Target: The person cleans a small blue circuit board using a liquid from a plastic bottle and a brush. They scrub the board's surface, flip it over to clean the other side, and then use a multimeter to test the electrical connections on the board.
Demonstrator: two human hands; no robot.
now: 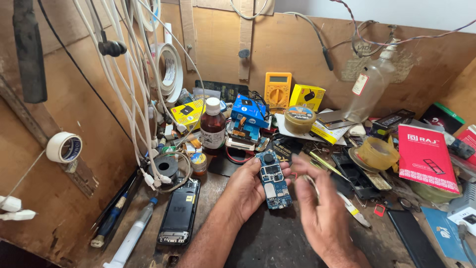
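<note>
The left hand (246, 191) is clamped on a bare blue circuit board (273, 180), held above the bench (267, 238); the blurred right hand (322, 208) hovers beside it, its grip unclear. The board is already out of its casing, judging by the black phone (179, 212) lying left. Farther off, a brown bottle (212, 126) looks nearly full

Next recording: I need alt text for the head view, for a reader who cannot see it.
A left hand holds a small blue circuit board upright over a cluttered wooden workbench, with the blurred right hand beside it. A black phone lies to the left; a brown bottle and yellow multimeter stand behind.
</note>
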